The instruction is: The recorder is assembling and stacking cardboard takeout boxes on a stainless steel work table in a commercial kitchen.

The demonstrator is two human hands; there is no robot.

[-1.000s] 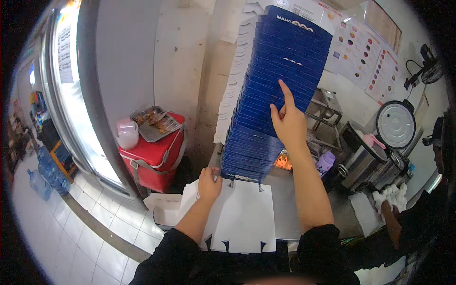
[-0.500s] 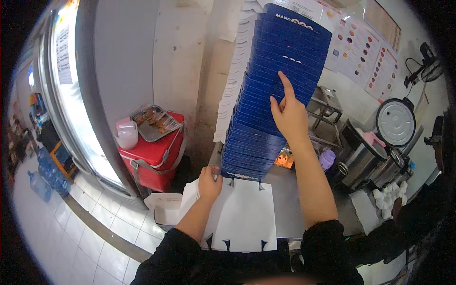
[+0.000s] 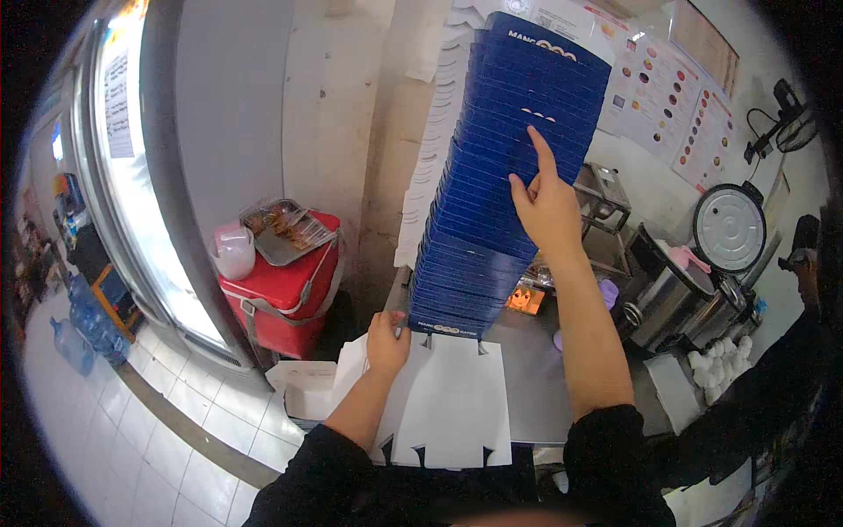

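Note:
A tall stack of folded blue cardboard food boxes with white inner sides rises in front of me, leaning slightly right. My right hand is at its front face, index finger stretched upward and thumb apart, holding nothing. Below the stack lie flat white box blanks with dark notches at the corners. My left hand is at the stack's lower left corner, over the edge of the white cardboard. Its fingers are bent and close together; what they grip, if anything, is hidden.
An open white box sits left of the blanks. Further left stands a red cooler bag bearing a metal tray and a pinkish jug. On the right are a large metal pot and another person's dark sleeve.
My right hand has slid a little to the right and slightly down along the front of the stack. The left hand stays nearly in place.

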